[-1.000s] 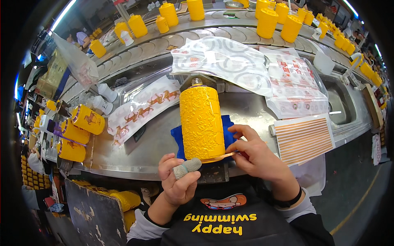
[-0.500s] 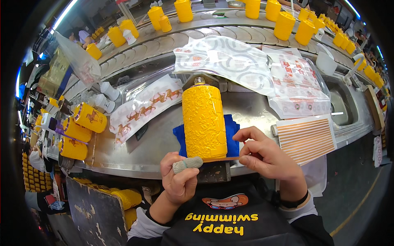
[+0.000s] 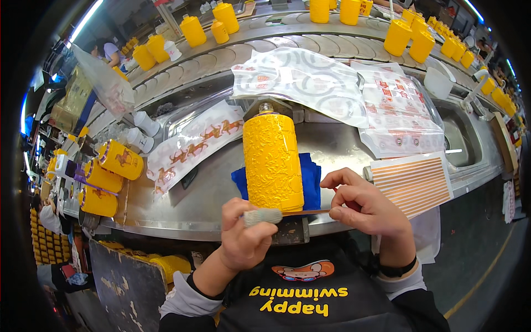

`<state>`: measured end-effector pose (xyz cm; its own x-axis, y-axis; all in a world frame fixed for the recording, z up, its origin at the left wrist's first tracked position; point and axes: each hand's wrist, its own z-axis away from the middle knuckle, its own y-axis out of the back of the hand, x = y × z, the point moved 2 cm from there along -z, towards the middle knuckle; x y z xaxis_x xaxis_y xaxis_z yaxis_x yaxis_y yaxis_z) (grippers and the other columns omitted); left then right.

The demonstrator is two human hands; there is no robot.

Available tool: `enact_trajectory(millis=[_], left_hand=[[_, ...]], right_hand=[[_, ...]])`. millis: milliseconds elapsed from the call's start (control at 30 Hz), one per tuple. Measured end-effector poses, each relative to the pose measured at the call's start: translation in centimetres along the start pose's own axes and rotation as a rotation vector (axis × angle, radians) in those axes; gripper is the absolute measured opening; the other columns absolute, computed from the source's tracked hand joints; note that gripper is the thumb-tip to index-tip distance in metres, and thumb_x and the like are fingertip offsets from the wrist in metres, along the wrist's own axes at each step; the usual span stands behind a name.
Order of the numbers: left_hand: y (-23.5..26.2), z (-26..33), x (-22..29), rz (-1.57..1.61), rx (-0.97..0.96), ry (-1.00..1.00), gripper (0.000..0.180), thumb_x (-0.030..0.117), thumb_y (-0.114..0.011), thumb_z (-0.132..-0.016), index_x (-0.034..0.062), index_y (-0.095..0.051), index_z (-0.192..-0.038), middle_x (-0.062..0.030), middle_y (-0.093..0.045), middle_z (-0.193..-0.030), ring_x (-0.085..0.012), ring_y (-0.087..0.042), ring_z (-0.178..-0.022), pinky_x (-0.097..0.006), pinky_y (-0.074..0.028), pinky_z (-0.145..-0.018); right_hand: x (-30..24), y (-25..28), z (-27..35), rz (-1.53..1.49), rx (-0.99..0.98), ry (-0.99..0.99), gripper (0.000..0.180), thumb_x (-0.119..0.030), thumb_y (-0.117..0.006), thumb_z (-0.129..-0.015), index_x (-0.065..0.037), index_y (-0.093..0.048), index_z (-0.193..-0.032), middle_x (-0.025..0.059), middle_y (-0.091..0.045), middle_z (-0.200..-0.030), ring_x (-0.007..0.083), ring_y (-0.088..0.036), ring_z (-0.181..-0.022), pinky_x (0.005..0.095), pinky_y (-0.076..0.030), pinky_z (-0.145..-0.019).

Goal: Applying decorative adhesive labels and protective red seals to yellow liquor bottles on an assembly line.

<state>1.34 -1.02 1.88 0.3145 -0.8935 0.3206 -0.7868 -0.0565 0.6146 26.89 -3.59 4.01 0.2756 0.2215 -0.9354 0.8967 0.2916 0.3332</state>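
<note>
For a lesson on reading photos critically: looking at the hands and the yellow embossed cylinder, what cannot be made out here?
Head view only:
- Base of the yellow embossed cylinder: hidden by both hands.
- Blue folded cloth: middle covered by the cylinder.
- Thin strip at the cylinder's base: too slim to identify.
- Grey pad in the left hand: mostly wrapped by fingers.
- Right hand: palm side hidden.

Bottle [image 3: 273,155] on cloth [image 3: 312,180]; striped sheet [image 3: 412,181] right; printed sheets [image 3: 310,77] behind.

steel workbench [image 3: 166,213], curved conveyor [image 3: 232,52] — ceiling striplight [image 3: 91,14]
</note>
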Motion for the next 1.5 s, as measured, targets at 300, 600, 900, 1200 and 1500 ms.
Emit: enact_trajectory(millis=[300, 600, 900, 1200, 1500], left_hand=[[0.0, 0.8, 0.2, -0.047, 0.097, 0.028, 0.023, 0.006, -0.07, -0.075, 0.0116, -0.06, -0.095, -0.0091, -0.065, -0.094, -0.029, -0.053, -0.091, -0.045, -0.045, -0.077], [-0.2, -0.8, 0.2, -0.1, -0.021, -0.158, 0.028, 0.011, -0.069, -0.067, 0.0148, -0.062, -0.094, -0.001, -0.064, -0.089, -0.023, -0.051, -0.091, -0.041, -0.043, -0.076], [-0.6, -0.9, -0.4, -0.107, -0.072, -0.232, 0.027, 0.014, -0.067, -0.07, 0.0166, -0.062, -0.097, -0.0018, -0.062, -0.091, -0.0226, -0.048, -0.089, -0.036, -0.043, -0.071], [-0.5, -0.4, -0.2, -0.145, -0.045, -0.236, 0.029, 0.011, -0.069, -0.068, 0.0171, -0.06, -0.095, -0.0008, -0.063, -0.096, -0.0226, -0.048, -0.094, -0.037, -0.044, -0.072], [-1.8, -0.4, -0.8, -0.149, 0.009, -0.095, 0.034, 0.008, -0.07, -0.076, 0.0151, -0.053, -0.105, -0.0125, -0.056, -0.111, -0.0325, -0.051, -0.108, -0.05, -0.044, -0.092]], right_hand=[[-0.2, 0.4, 0.2, -0.017, -0.018, -0.047, 0.014, -0.011, -0.065, -0.086, 0.0, -0.06, -0.078, 0.0134, -0.052, -0.111, 0.013, -0.051, -0.083, 0.0254, -0.043, -0.07], [0.8, 0.5, 0.4, -0.001, 0.025, -0.083, 0.015, -0.013, -0.065, -0.086, 0.0, -0.06, -0.08, 0.0109, -0.053, -0.111, 0.0121, -0.05, -0.08, 0.0247, -0.042, -0.071], [0.8, 0.5, 0.6, 0.013, 0.02, -0.076, 0.016, -0.014, -0.065, -0.086, 0.0, -0.06, -0.079, 0.0108, -0.053, -0.11, 0.011, -0.05, -0.078, 0.0238, -0.042, -0.069], [0.6, 0.9, 0.8, -0.042, 0.032, -0.044, 0.017, -0.014, -0.065, -0.087, 0.0, -0.06, -0.079, 0.0103, -0.053, -0.11, 0.0098, -0.048, -0.076, 0.0237, -0.041, -0.067], [1.0, 0.8, 0.8, -0.007, 0.036, -0.055, 0.017, -0.015, -0.066, -0.087, 0.0, -0.059, -0.079, 0.01, -0.053, -0.109, 0.0097, -0.048, -0.075, 0.0239, -0.041, -0.067]])
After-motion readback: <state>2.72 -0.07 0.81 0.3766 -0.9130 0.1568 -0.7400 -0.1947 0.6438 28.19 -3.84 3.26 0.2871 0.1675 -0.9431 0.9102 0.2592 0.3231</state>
